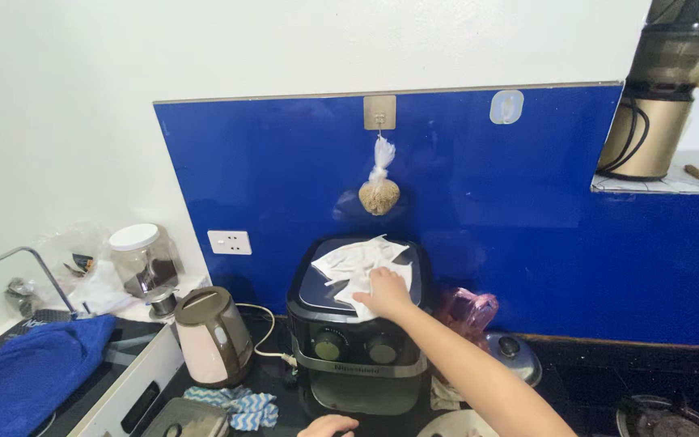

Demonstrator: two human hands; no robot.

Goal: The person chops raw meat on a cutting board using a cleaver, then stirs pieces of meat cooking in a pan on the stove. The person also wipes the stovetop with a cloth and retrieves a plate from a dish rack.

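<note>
A black air fryer [357,356] with two knobs stands on the dark counter against the blue backsplash. A crumpled white cloth [349,265] lies on its top. My right hand [385,293] presses flat on the near right part of that cloth, the arm stretched out from the lower right. Only the knuckles of my left hand [329,426] show at the bottom edge, just in front of the air fryer's base; whether it holds anything is hidden.
A pink electric kettle [212,336] stands left of the fryer, its cord running to it. A striped cloth [240,406] lies in front. A pink bag [467,311] and pot lid [515,356] sit right. A small bag [379,194] hangs on a hook. A juicer [665,89] is on the upper right shelf.
</note>
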